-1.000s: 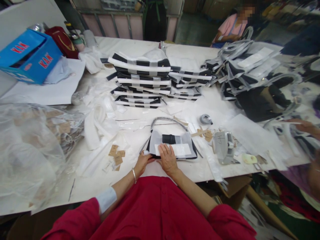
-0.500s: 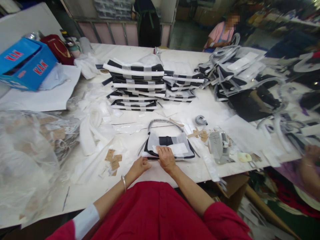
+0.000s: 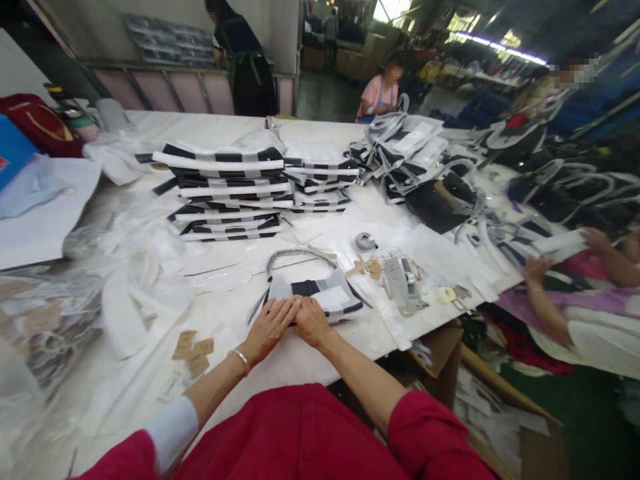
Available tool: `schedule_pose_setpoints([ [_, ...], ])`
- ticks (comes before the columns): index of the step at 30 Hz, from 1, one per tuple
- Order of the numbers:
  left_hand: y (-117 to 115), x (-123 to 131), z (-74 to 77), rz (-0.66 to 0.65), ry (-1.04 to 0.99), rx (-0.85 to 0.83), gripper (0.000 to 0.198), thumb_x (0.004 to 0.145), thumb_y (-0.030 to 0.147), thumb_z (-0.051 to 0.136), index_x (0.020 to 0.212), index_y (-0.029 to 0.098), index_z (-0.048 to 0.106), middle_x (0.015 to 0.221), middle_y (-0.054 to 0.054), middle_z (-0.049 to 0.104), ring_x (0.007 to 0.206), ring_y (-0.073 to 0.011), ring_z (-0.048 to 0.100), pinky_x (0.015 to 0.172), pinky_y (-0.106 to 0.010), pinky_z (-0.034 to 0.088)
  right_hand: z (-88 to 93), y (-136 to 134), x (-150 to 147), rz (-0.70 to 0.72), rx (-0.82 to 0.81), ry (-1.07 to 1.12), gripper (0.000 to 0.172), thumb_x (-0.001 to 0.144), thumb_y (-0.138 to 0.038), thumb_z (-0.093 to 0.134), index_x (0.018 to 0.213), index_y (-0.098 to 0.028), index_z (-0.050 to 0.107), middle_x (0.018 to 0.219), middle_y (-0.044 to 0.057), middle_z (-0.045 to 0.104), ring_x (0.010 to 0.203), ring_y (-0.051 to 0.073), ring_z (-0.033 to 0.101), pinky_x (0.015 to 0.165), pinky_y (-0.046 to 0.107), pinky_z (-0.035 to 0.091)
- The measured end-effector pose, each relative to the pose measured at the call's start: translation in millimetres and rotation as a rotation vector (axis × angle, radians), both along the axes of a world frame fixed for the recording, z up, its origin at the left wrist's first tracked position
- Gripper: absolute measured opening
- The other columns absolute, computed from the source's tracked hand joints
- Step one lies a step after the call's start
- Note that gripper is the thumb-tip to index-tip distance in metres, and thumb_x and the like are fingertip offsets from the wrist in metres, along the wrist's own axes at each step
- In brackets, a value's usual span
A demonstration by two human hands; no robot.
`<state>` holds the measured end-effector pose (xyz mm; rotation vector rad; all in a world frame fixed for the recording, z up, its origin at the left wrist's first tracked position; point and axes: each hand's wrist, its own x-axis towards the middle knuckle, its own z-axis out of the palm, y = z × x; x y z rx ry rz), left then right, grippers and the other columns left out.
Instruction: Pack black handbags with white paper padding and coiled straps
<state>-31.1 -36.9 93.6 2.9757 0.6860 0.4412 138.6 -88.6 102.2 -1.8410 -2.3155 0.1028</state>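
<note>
A grey-and-black fabric bag (image 3: 320, 295) lies flat on the white table (image 3: 320, 353), with a white paper card (image 3: 337, 300) on top and a curved grey handle (image 3: 300, 253) arching behind it. My left hand (image 3: 270, 328) and my right hand (image 3: 311, 322) press side by side on its near edge, fingertips touching. The fingers cover the bag's lower left corner, so that part is hidden. Tan cardboard tags (image 3: 193, 350) lie to the left of my left hand.
Stacks of black-and-white striped bags (image 3: 225, 190) stand beyond my hands. A roll of tape (image 3: 365, 241) and a grey tape dispenser (image 3: 400, 283) sit to the right. A co-worker's hands (image 3: 555, 257) work at the right end. A plastic sack (image 3: 45, 327) lies left.
My left hand has moved from beside the bag onto its near edge, against my right hand. The whole scene has shifted left and down in view as my head turned.
</note>
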Motion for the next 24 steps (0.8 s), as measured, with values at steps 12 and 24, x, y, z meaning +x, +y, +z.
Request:
schedule_pose_setpoints([
  [12, 20.6, -35.9, 4.4, 0.094, -0.198, 0.061, 0.047, 0.093, 0.016, 0.047, 0.14, 0.017, 0.044, 0.114, -0.012, 0.067, 0.099, -0.0246, 0.063, 0.087, -0.038, 0.049, 44.6, -3.5, 7.5, 0.03, 0.167, 0.28, 0.046, 0.084, -0.034, 0.069, 0.125, -0.019, 0.054, 0.12, 0.011, 0.063, 0.114, 0.025, 0.054, 0.106, 0.046, 0.035],
  [24, 16.0, -77.2, -0.6, 0.174, -0.152, 0.072, 0.042, 0.093, 0.02, 0.049, 0.136, 0.017, 0.046, 0.112, -0.01, 0.067, 0.096, -0.0251, 0.063, 0.086, -0.038, 0.05, -12.2, -81.7, 203.9, -1.234, 0.053, 0.43, 0.033, 0.084, -0.046, 0.054, 0.077, -0.017, 0.068, 0.085, 0.012, 0.071, 0.083, 0.027, 0.064, 0.077, 0.037, 0.046],
])
